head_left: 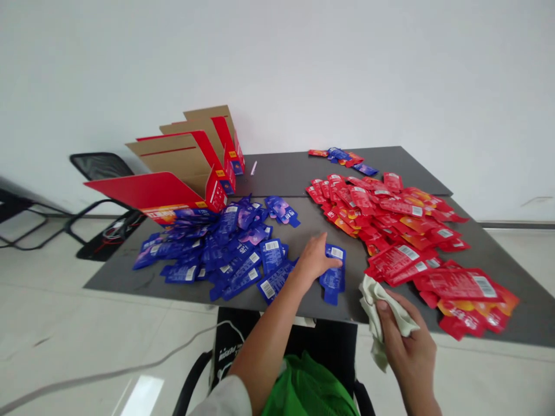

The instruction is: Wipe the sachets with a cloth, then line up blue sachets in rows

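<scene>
My left hand (315, 257) reaches over the table with its fingers apart, the thumb over the upper part of a blue pouch (333, 280). Whether the thumb presses on that pouch I cannot tell. Closed around a crumpled pale cloth (372, 303), my right hand (407, 341) hovers at the table's front edge. To the left of my left hand spreads a heap of blue pouches (234, 248), some showing white barcode labels. A large pile of red pouches (390, 214) covers the right side, its nearest ones close to the cloth.
Several open red cardboard boxes (173, 193) stand in a row at the table's left. A few mixed pouches (342, 157) and a thin pale stick (254, 167) lie toward the back of the grey table (277, 167). A black chair (102, 167) stands beyond the left edge.
</scene>
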`<control>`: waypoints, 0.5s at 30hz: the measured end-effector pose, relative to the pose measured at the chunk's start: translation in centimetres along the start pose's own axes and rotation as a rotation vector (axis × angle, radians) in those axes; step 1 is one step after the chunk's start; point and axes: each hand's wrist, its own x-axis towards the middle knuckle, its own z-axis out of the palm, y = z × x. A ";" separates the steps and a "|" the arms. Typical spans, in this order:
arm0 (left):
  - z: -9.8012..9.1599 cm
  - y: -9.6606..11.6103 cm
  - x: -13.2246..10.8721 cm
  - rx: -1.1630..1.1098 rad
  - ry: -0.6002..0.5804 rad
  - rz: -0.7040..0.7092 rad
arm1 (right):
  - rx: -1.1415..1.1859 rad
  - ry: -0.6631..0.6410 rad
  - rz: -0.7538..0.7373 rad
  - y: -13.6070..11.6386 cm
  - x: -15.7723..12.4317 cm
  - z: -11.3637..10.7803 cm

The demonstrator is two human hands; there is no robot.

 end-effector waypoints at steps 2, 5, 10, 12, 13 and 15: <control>-0.5 -0.6 0.2 -0.088 -0.013 0.002 | 0.003 0.002 0.014 0.0 0.0 0.0; -1.2 -1.2 0.1 -0.153 -0.048 0.024 | 0.010 0.005 0.038 0.1 -0.1 0.0; -3.4 -1.7 0.6 -0.222 0.006 0.031 | 0.022 -0.027 0.052 0.4 0.0 0.0; -5.4 -1.9 1.5 -0.223 0.070 0.032 | 0.021 -0.033 0.065 0.4 0.0 -0.1; -6.7 -2.1 2.2 -0.215 0.105 0.033 | 0.022 -0.037 0.069 0.4 0.0 -0.1; -9.5 -2.4 3.9 -0.189 0.163 0.028 | 0.024 -0.044 0.068 0.2 0.1 -0.2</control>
